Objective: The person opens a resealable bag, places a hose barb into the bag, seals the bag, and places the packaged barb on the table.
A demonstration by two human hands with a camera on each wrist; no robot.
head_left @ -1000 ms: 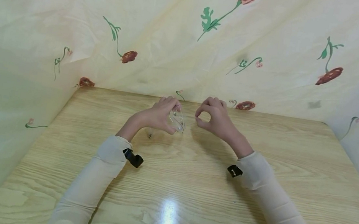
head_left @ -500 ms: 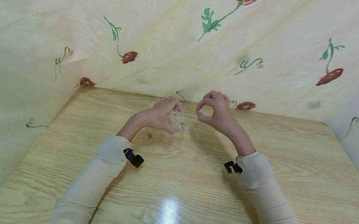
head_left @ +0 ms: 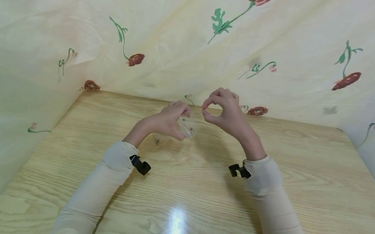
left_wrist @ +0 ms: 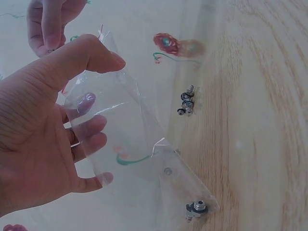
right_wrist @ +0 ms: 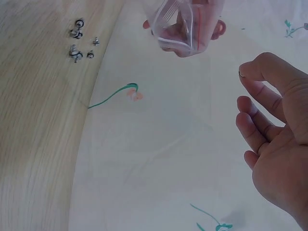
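My left hand (head_left: 168,120) holds a clear zip bag (left_wrist: 130,125), its thumb outside and the fingers seen through the film. In the right wrist view the mouth of the bag (right_wrist: 192,29) gapes, with a red line along it. Small metal fittings with dark rings (left_wrist: 196,209) show at the bag's lower corner. My right hand (head_left: 229,113), apart from the bag and slightly above it, pinches a tiny metal piece (head_left: 202,109) between thumb and index finger; its kind is too small to tell. In the right wrist view my right hand (right_wrist: 284,106) mostly hides that piece.
Several loose metal fittings (right_wrist: 75,54) lie on the wooden table (head_left: 177,188), some near my left wrist. Cream cloth (head_left: 169,41) printed with flowers hangs behind the table and along both sides. Black straps (head_left: 140,165) are on both wrists.
My right hand has risen and shifted slightly left, still pinching the tiny metal piece. My left hand and the bag have hardly moved.
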